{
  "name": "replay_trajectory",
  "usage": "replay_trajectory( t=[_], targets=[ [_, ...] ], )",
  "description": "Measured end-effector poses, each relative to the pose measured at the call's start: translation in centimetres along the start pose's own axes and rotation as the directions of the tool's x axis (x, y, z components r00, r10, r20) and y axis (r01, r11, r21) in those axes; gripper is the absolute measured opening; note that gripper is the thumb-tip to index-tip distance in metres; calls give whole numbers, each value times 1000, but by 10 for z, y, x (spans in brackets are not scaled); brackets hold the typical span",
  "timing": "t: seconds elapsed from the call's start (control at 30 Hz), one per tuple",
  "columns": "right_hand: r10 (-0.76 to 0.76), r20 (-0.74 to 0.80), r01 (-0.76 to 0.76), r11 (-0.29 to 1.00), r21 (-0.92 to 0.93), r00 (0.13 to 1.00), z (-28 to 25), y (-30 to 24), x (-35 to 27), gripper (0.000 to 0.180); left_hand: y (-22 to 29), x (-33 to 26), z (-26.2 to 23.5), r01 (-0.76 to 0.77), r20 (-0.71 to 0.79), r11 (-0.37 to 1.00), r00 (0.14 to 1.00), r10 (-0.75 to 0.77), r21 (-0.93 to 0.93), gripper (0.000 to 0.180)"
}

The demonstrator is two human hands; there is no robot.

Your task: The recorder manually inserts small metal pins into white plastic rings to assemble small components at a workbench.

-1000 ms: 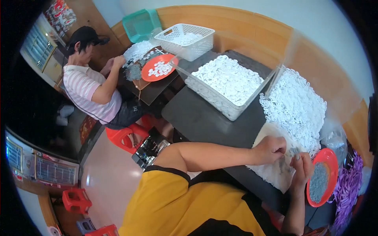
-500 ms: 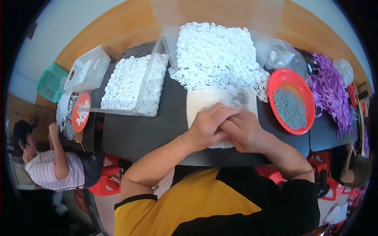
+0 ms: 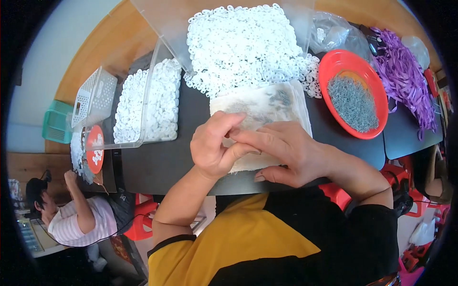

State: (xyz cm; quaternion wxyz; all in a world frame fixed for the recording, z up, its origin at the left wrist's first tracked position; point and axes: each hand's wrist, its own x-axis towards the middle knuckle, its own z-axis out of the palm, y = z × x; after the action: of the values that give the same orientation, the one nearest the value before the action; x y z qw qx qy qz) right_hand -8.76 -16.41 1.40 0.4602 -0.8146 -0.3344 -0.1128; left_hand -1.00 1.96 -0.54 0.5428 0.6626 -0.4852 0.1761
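Observation:
My left hand (image 3: 213, 145) is closed over a stained cream cloth (image 3: 296, 107), its fingers curled and thumb bent inward. What it holds, if anything, is hidden. From the right, my right hand (image 3: 291, 151) reaches across with its forefinger stretched to the left fingertips. Its thumb points left and stands apart below. Just beyond the cloth lies a big heap of small white oval plastic rings (image 3: 243, 47), partly spilled from a clear bin (image 3: 157, 24). To the right, a red bowl (image 3: 328, 71) holds many small grey metal pins (image 3: 353, 102).
A clear tray (image 3: 129, 145) of white pieces stands on the left, with a white perforated basket (image 3: 98, 95) and a green basket (image 3: 56, 121) beyond. Purple ribbons (image 3: 405, 81) and a clear plastic bag (image 3: 334, 33) lie at the right. Another person (image 3: 81, 214) sits far left.
My hands have drawn apart from a close clasp; the left has moved left, and the right thumb now stands away from its fingers. The whole view has shifted, showing more of the cloth.

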Motion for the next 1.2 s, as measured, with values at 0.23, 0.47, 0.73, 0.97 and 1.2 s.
replay_trajectory(
  t=[0.23,0.47,0.73,0.97,1.2],
  targets=[
    [-75,-28,75,997,5,997,-3,4,-2,72,-1,5,-3,-141,66,980,989,133,140,40],
    [-55,-63,56,998,9,996,0,6,-4,62,7,9,-5,-140,119,964,986,115,225,37],
    [88,-193,-71,993,92,977,-8,8,-7,42,11,9,-12,-239,25,911,969,245,336,56],
    [87,-38,-75,966,246,995,-4,1,-2,23,22,12,-13,-307,57,782,942,330,543,65],
    [137,51,-146,940,310,989,-9,-3,-5,26,23,7,-8,-285,5,743,935,355,605,56]
  ],
)
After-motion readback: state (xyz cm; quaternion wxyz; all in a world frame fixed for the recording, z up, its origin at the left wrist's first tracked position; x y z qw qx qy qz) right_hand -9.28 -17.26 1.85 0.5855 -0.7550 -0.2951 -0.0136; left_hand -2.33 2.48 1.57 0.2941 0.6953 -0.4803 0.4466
